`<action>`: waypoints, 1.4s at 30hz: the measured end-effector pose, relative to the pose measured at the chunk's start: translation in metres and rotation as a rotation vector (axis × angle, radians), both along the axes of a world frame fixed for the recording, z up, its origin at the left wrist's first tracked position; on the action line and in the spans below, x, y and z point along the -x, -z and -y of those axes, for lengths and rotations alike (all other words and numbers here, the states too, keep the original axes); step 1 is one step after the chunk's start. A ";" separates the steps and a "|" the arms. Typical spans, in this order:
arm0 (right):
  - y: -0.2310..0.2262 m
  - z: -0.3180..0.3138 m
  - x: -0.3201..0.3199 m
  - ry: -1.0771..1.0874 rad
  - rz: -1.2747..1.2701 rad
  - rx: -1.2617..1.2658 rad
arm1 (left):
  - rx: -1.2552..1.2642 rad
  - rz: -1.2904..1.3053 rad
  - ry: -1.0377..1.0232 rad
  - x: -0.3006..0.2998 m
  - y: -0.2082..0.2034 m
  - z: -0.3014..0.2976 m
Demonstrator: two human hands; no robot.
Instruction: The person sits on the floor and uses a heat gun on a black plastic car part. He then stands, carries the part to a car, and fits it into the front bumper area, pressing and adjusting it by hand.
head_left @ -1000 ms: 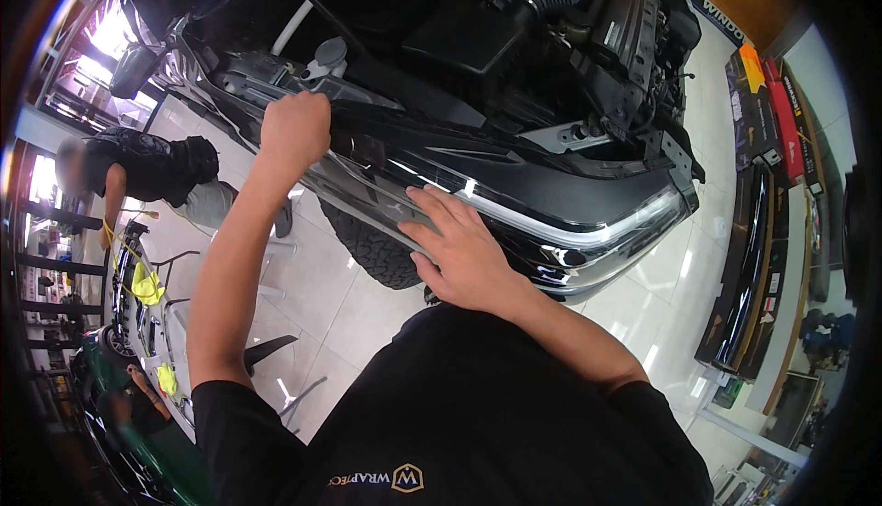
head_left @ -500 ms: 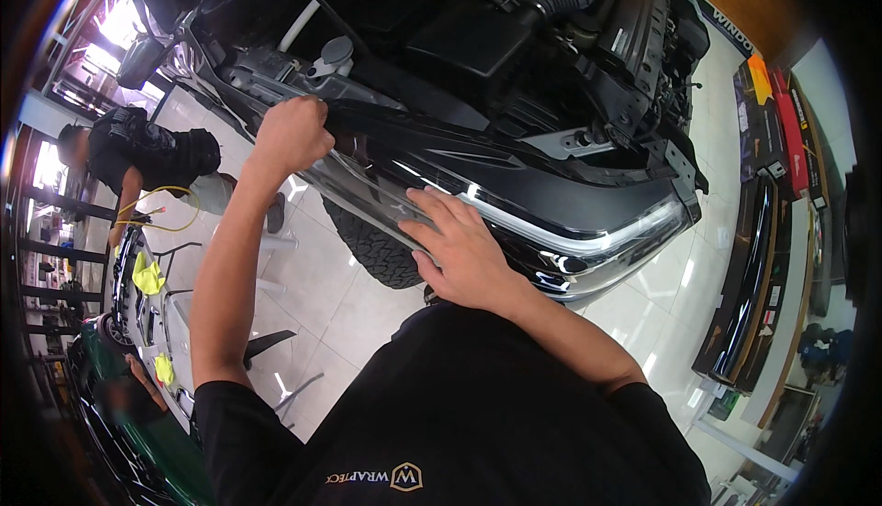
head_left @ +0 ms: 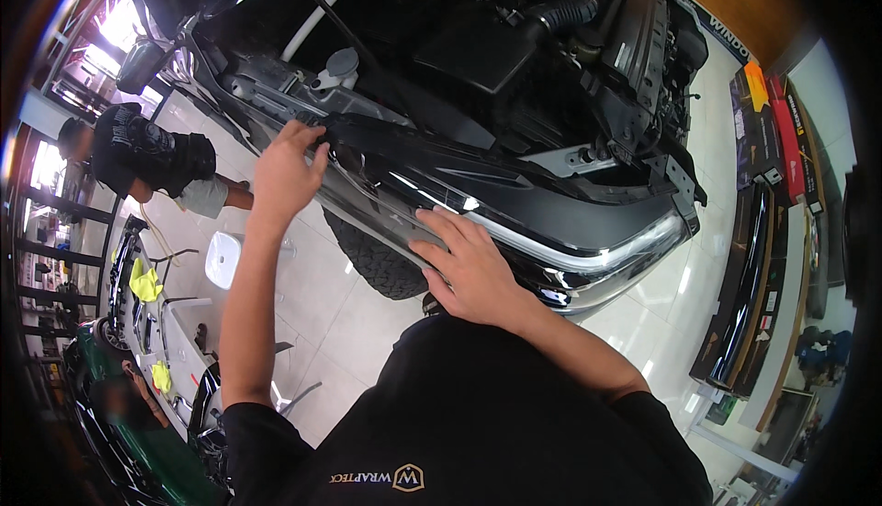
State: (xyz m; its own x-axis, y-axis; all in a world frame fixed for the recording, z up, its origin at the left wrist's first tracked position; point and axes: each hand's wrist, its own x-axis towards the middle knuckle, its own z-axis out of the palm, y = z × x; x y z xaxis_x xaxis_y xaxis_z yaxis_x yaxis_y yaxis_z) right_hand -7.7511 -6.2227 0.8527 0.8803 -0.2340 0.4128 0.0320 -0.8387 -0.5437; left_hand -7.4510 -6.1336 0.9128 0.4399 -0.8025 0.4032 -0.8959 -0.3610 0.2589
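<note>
A car headlight (head_left: 588, 253) with a clear lens, a white light strip and a black upper housing lies along the car's front corner. My left hand (head_left: 287, 174) is at the housing's left end, fingers loosely bent and thumb apart from them; its fingertips touch the black end piece or hover just over it. Spread over the headlight's near edge, the fingers of my right hand (head_left: 469, 267) rest beside the grey fender edge (head_left: 372, 214). Neither hand visibly grips anything. Below the fender shows a black tyre (head_left: 377, 258).
Beyond the headlight is the uncovered engine bay (head_left: 478, 51), with a reservoir cap (head_left: 342, 65). At left a person (head_left: 152, 152) in dark clothes bends beside a white stool (head_left: 223, 260) and a table bearing yellow cloths (head_left: 145, 281). Long boxes (head_left: 735, 295) line the right wall.
My left hand has loosened from a fist, its fingers lifting and parting. My right hand stays on the headlight edge, slightly shifted. The person at left has turned, and a white stool shows.
</note>
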 end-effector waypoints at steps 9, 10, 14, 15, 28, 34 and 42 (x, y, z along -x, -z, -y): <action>0.001 -0.001 -0.001 0.017 0.000 -0.001 | 0.040 0.121 0.083 0.000 0.006 0.003; 0.001 -0.002 -0.001 0.021 0.004 0.005 | 0.054 0.144 0.120 -0.002 0.007 0.004; -0.001 -0.003 -0.001 0.031 -0.002 0.018 | -0.043 0.171 0.208 -0.013 0.005 0.007; -0.001 -0.003 -0.001 0.031 -0.003 0.020 | -0.082 0.151 0.238 -0.018 0.002 0.008; 0.001 -0.005 -0.004 0.079 0.026 -0.021 | -0.050 -0.083 0.437 0.001 -0.014 -0.012; 0.000 -0.011 -0.007 0.114 0.015 -0.007 | 0.009 -0.062 0.111 -0.007 -0.006 -0.016; 0.003 -0.018 -0.011 0.167 0.009 0.025 | 0.106 -0.046 0.022 0.000 0.016 -0.010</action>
State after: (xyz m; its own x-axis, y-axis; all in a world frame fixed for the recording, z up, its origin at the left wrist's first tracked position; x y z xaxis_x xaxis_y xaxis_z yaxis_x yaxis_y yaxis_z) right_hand -7.7403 -6.2050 0.8496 0.8265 -0.3660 0.4277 -0.1042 -0.8461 -0.5227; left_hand -7.4506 -6.1233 0.8969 0.4425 -0.7661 0.4661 -0.8896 -0.3095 0.3359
